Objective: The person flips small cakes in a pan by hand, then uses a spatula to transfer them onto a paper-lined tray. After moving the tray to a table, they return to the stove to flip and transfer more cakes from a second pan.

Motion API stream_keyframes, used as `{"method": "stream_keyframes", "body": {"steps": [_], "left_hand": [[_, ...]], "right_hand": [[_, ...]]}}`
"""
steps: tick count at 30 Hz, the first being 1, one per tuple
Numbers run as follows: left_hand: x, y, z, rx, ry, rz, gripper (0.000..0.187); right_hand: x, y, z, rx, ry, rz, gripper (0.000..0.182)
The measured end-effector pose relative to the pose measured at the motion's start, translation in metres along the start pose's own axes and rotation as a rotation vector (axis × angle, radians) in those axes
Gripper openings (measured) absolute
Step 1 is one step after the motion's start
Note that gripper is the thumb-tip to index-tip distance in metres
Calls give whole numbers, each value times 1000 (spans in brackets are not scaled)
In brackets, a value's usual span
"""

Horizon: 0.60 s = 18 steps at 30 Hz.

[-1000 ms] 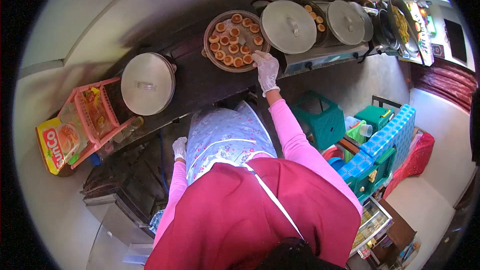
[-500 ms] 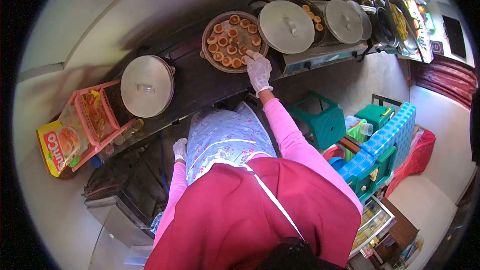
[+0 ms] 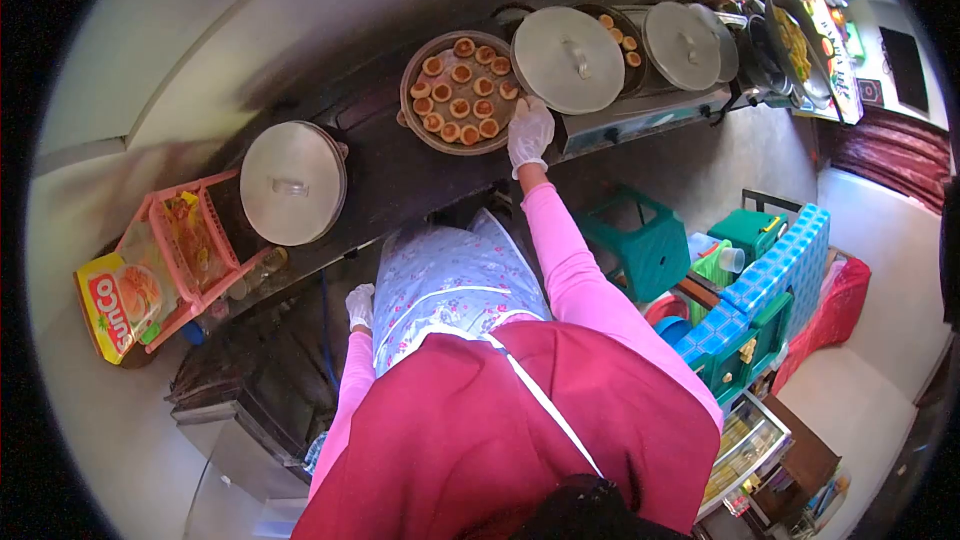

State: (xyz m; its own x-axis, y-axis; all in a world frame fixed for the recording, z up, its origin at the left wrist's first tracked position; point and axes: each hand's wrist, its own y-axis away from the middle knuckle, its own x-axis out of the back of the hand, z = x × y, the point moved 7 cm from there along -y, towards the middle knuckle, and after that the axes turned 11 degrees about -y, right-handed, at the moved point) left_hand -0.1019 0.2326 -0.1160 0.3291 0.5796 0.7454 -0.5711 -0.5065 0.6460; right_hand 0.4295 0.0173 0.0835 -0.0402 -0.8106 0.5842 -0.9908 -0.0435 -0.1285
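Observation:
My right hand [image 3: 530, 134], in a clear thin glove, is at the right edge of a round clay-coloured pan [image 3: 410, 65]. Its fingers are drawn together beside the rim; anything between them is hidden. Several small round browned cakes [image 3: 460, 107] lie spread in the pan, the nearest one [image 3: 508, 90] just left of my fingertips. A big metal lid [image 3: 545, 45] lies right above that hand. My left hand [image 3: 360, 307], gloved too, hangs low beside the flowered apron [image 3: 455, 260], near the counter's front edge. Its fingers are too small to read.
Another lidded pan [image 3: 265, 185] stands left on the dark counter [image 3: 375, 165]. Beyond it are a pink basket [image 3: 205, 270] and a yellow pack [image 3: 120, 305]. To the right, a stove [image 3: 640, 120] bears more pans and lids [image 3: 665, 30]. A green stool [image 3: 640, 240] stands below.
My right hand has gone from a cake at the pan's lower right to the pan's right edge. One cake near the middle sits farther right. My left hand stays low.

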Motion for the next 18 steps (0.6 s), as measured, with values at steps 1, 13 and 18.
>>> {"method": "stream_keyframes", "body": {"steps": [1,13,18], "left_hand": [[3,0,1,-5,44,30,30],[-14,3,-8,-59,-158,50,28],[-3,4,0,-75,-197,68,28]], "right_hand": [[-3,-4,-7,-9,42,-51,28],[-26,-2,8,-141,-327,-56,29],[-23,-4,-31,156,-208,-9,27]]}}
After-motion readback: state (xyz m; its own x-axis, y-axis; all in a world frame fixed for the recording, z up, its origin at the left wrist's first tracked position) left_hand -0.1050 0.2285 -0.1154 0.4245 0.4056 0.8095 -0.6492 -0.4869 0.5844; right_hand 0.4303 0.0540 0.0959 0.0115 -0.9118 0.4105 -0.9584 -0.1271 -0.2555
